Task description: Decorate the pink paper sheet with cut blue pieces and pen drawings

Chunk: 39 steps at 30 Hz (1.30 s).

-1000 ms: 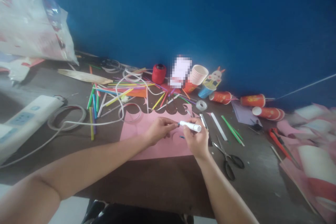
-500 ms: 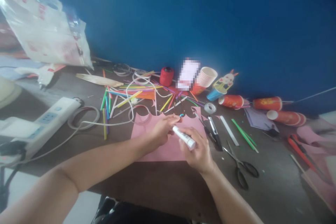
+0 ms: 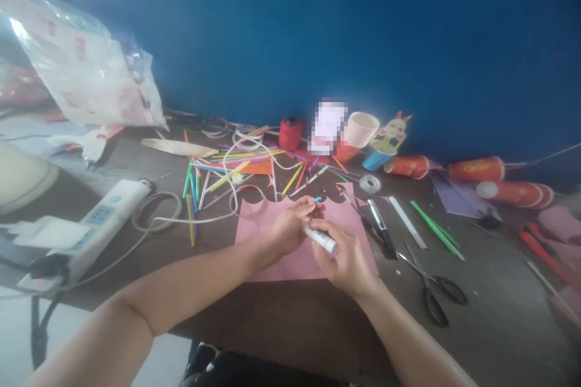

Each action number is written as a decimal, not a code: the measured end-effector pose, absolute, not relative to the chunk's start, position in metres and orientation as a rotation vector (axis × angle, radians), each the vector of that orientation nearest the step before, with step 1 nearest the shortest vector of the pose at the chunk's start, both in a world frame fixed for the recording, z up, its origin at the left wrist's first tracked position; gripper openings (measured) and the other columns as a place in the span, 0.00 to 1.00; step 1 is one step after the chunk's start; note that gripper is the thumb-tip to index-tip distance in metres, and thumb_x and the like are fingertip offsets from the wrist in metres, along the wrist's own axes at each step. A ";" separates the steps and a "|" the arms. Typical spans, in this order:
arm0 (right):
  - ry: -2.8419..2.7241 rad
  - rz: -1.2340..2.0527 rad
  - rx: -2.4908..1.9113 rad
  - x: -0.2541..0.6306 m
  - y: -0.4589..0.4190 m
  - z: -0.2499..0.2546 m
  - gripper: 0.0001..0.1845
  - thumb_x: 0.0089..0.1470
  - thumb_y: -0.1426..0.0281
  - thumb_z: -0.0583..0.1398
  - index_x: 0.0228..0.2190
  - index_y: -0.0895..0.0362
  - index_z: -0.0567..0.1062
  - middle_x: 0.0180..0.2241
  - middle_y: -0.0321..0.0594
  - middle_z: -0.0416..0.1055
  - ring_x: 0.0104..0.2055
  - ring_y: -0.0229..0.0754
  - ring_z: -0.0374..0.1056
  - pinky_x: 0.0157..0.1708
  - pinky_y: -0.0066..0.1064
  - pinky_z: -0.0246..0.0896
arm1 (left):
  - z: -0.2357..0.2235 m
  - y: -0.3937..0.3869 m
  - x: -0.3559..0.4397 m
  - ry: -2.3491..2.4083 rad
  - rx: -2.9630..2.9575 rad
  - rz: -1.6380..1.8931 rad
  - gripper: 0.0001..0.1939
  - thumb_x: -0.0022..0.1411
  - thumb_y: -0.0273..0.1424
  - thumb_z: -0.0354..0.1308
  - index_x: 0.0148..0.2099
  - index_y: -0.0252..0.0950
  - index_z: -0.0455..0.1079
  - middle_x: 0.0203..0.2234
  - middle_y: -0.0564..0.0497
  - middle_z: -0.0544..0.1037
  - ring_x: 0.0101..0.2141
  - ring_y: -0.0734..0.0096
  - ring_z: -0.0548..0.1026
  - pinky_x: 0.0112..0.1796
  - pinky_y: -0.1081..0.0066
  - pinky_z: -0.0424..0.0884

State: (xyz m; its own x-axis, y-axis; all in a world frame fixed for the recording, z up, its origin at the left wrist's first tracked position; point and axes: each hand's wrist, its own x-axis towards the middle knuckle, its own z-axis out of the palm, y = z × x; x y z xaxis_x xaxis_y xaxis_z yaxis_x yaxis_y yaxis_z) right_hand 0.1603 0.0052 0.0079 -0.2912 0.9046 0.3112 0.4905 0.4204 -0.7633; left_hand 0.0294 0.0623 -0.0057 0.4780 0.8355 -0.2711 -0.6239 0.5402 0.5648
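Observation:
My right hand is wrapped round a white tube with faint printing, its kind not clear. The tube slants up and left, and its far end reaches the fingers of my left hand. Those left fingers are pinched together, and a small blue piece sticks out at their tips. Most of that piece is hidden by the fingers. Both hands are above a pink sheet of paper with scalloped cuts along its far edge.
Right of the paper lie a black-handled cutter, scissors and green strips. Coloured straws, a red thread spool and stacked paper cups stand behind. A power strip with a white cable is at left.
The whole view has shifted, so the table things appear farther right. The white tube's end has come closer in against the left fingers. Both hands keep their grips.

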 end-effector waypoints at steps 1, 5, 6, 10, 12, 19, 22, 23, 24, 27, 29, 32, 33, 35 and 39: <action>-1.912 0.734 -1.201 0.160 0.005 0.007 0.17 0.50 0.75 0.55 0.44 0.54 0.66 0.42 0.42 0.72 0.44 0.45 0.69 0.45 0.36 0.63 | -0.006 0.062 0.030 0.557 0.400 0.924 0.07 0.51 0.29 0.60 0.29 0.34 0.64 0.29 0.52 0.70 0.31 0.76 0.69 0.35 0.74 0.64; -1.875 0.823 -1.259 0.160 0.005 0.009 0.16 0.52 0.74 0.55 0.44 0.54 0.65 0.43 0.43 0.71 0.45 0.45 0.69 0.44 0.35 0.63 | -0.010 0.064 0.030 0.535 0.356 0.951 0.06 0.52 0.27 0.60 0.29 0.34 0.64 0.30 0.52 0.70 0.35 0.73 0.71 0.40 0.72 0.65; -1.870 0.835 -1.262 0.160 0.005 0.009 0.16 0.52 0.74 0.55 0.44 0.54 0.65 0.43 0.43 0.71 0.45 0.45 0.68 0.44 0.35 0.63 | -0.011 0.064 0.030 0.524 0.354 0.957 0.06 0.53 0.27 0.60 0.29 0.34 0.64 0.30 0.51 0.71 0.36 0.73 0.71 0.40 0.72 0.65; -1.866 0.864 -1.239 0.158 0.003 0.007 0.15 0.53 0.74 0.54 0.45 0.54 0.65 0.42 0.43 0.71 0.43 0.45 0.69 0.42 0.35 0.64 | -0.010 0.065 0.031 0.524 0.370 0.963 0.07 0.53 0.27 0.59 0.29 0.34 0.63 0.31 0.51 0.71 0.37 0.72 0.72 0.40 0.72 0.65; -1.867 0.855 -1.237 0.156 0.002 0.005 0.15 0.53 0.73 0.54 0.44 0.54 0.65 0.40 0.43 0.72 0.40 0.44 0.70 0.39 0.35 0.65 | -0.006 0.064 0.031 0.557 0.381 0.952 0.07 0.53 0.28 0.59 0.30 0.35 0.62 0.32 0.50 0.72 0.37 0.72 0.72 0.40 0.72 0.66; -1.855 0.855 -1.148 0.179 0.014 0.019 0.13 0.51 0.73 0.55 0.41 0.54 0.69 0.38 0.40 0.73 0.35 0.41 0.69 0.34 0.31 0.64 | 0.007 0.063 0.029 0.656 0.611 1.006 0.06 0.55 0.31 0.57 0.31 0.37 0.62 0.35 0.51 0.71 0.37 0.74 0.70 0.36 0.75 0.65; -1.702 0.616 -1.327 0.206 0.025 0.021 0.10 0.51 0.72 0.55 0.37 0.54 0.71 0.33 0.37 0.73 0.29 0.39 0.67 0.29 0.29 0.62 | 0.008 0.062 0.030 0.737 0.759 1.062 0.07 0.57 0.33 0.56 0.31 0.37 0.63 0.33 0.53 0.71 0.36 0.76 0.69 0.35 0.76 0.63; -1.682 0.530 -1.393 0.213 0.028 0.019 0.11 0.50 0.73 0.55 0.38 0.54 0.71 0.34 0.37 0.73 0.29 0.39 0.67 0.29 0.30 0.61 | 0.007 0.060 0.031 0.751 0.805 1.047 0.07 0.57 0.33 0.57 0.31 0.36 0.63 0.32 0.53 0.71 0.35 0.76 0.69 0.35 0.75 0.63; -1.677 0.449 -1.452 0.219 0.032 0.016 0.13 0.49 0.74 0.55 0.38 0.54 0.71 0.34 0.37 0.73 0.30 0.39 0.67 0.30 0.30 0.61 | 0.006 0.058 0.032 0.747 0.843 1.014 0.08 0.57 0.34 0.57 0.31 0.36 0.64 0.32 0.53 0.72 0.34 0.76 0.70 0.35 0.74 0.63; -1.775 0.278 -1.585 0.228 0.039 0.003 0.17 0.47 0.75 0.56 0.41 0.54 0.70 0.39 0.40 0.72 0.36 0.44 0.67 0.35 0.34 0.62 | 0.001 0.052 0.035 0.684 0.894 0.887 0.09 0.57 0.35 0.57 0.32 0.34 0.65 0.33 0.51 0.72 0.31 0.75 0.71 0.36 0.71 0.65; -1.859 0.195 -1.594 0.228 0.042 -0.002 0.17 0.47 0.74 0.57 0.41 0.54 0.71 0.41 0.42 0.71 0.41 0.47 0.66 0.41 0.38 0.61 | -0.001 0.050 0.036 0.682 0.900 0.847 0.09 0.57 0.35 0.57 0.33 0.33 0.66 0.32 0.50 0.72 0.31 0.74 0.71 0.36 0.69 0.66; -1.869 0.162 -1.502 0.223 0.040 0.000 0.15 0.47 0.73 0.59 0.40 0.53 0.73 0.40 0.43 0.69 0.45 0.48 0.64 0.47 0.42 0.58 | -0.002 0.052 0.036 0.722 0.880 0.818 0.10 0.56 0.36 0.58 0.32 0.32 0.66 0.30 0.49 0.72 0.30 0.74 0.71 0.35 0.70 0.66; -1.832 0.193 -1.463 0.221 0.039 0.003 0.14 0.47 0.73 0.58 0.39 0.53 0.73 0.39 0.43 0.69 0.45 0.47 0.64 0.47 0.42 0.58 | -0.001 0.053 0.035 0.728 0.863 0.806 0.10 0.56 0.36 0.59 0.31 0.32 0.66 0.29 0.50 0.72 0.29 0.74 0.71 0.34 0.71 0.66; -1.741 0.314 -1.385 0.214 0.036 0.007 0.11 0.50 0.73 0.57 0.37 0.53 0.74 0.38 0.41 0.68 0.43 0.45 0.64 0.45 0.39 0.60 | 0.000 0.056 0.035 0.711 0.812 0.764 0.10 0.55 0.35 0.59 0.31 0.33 0.65 0.28 0.50 0.72 0.27 0.75 0.70 0.32 0.72 0.65; -1.671 0.650 -1.291 0.202 0.031 0.012 0.07 0.52 0.71 0.56 0.34 0.54 0.74 0.34 0.38 0.69 0.36 0.40 0.66 0.35 0.32 0.62 | 0.002 0.057 0.034 0.636 0.734 0.668 0.10 0.56 0.34 0.58 0.30 0.33 0.65 0.27 0.51 0.71 0.24 0.78 0.68 0.28 0.73 0.64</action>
